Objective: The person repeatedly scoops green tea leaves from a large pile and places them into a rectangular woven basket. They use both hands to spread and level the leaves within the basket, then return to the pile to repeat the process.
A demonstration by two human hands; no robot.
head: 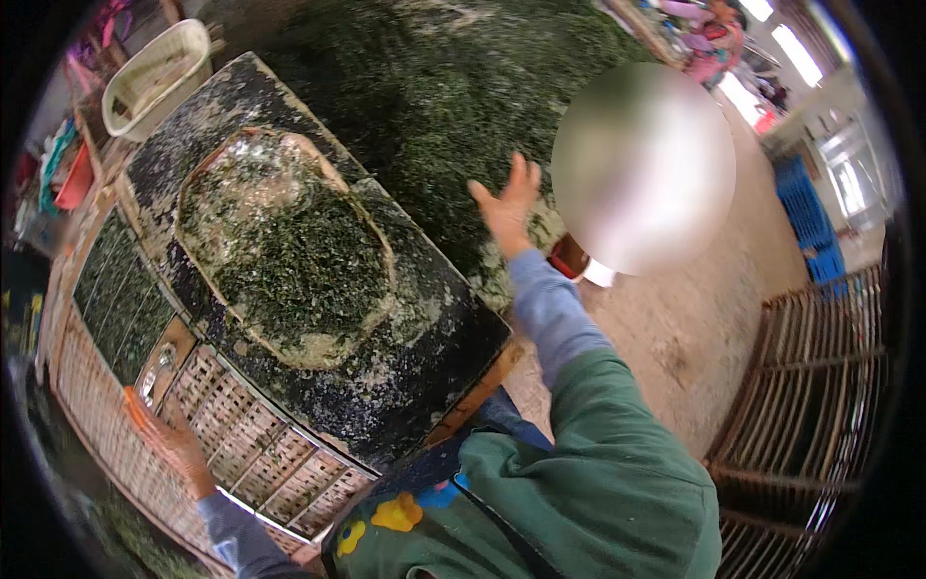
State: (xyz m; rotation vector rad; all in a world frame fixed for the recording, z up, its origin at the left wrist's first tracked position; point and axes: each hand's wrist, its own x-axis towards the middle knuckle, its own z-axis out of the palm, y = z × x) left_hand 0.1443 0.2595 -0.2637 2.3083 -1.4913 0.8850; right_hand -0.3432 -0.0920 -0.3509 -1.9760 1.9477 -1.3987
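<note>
My right hand [510, 210] is raised with its fingers spread, holding nothing. It appears above the near edge of a large heap of shredded dark green plant matter [448, 108]. My left hand [172, 438] is at the lower left over a woven tray or mat [253, 463], close to a shiny metal fitting [155, 373] on a wooden strip. Something orange shows at its fingertips; whether it grips anything is unclear. Before me stands a dark, stained board [427, 362]. An oval rim [394, 257] in it surrounds more of the green matter [304, 253].
A framed panel covered in green matter [123, 304] adjoins the woven surface. Beyond the board stands a pale plastic basket [192, 72]; a red basin [76, 177] is at left. Slatted racks [817, 376] and blue crates [803, 210] stand at right. A blurred patch hides part of the floor.
</note>
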